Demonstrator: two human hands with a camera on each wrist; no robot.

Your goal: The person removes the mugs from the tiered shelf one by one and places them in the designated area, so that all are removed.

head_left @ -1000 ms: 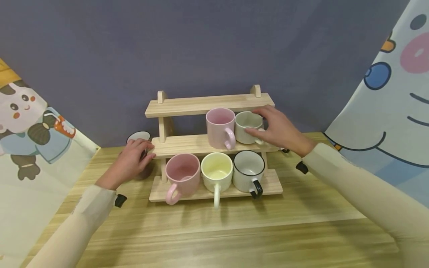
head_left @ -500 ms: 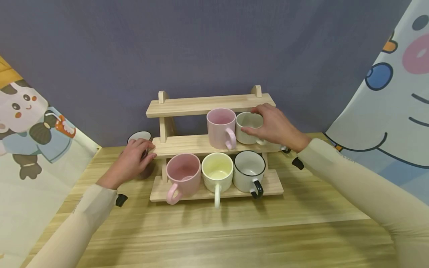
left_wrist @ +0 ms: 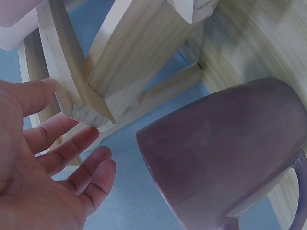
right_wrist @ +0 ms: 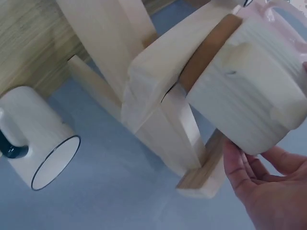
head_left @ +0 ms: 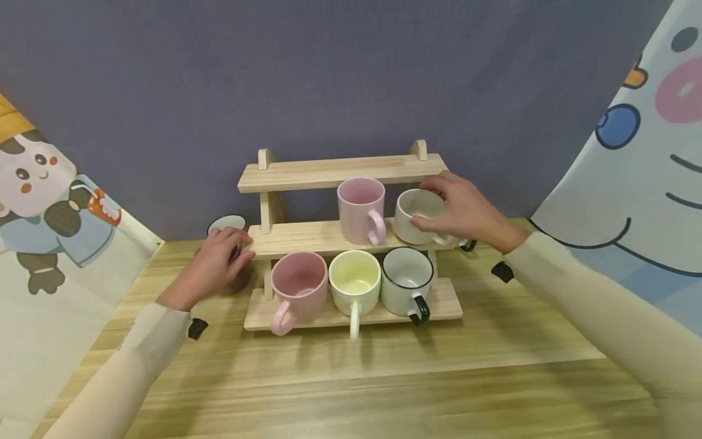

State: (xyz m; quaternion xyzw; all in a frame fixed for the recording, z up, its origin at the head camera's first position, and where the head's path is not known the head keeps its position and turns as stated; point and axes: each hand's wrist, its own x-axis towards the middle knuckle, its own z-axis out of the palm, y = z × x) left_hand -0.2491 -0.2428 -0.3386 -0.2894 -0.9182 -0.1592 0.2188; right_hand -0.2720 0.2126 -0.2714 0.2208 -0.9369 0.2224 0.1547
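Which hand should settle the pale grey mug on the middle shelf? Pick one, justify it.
Right, most likely: the right hand grips the pale grey mug near its rim, while the left hand is at the left end of the middle shelf.

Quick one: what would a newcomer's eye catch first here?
Probably the deep pink mug, yellow mug and black-rimmed white mug lined up on the bottom shelf. Above them, the right hand holds a pale grey mug at the right end of the middle shelf, beside a light pink mug.
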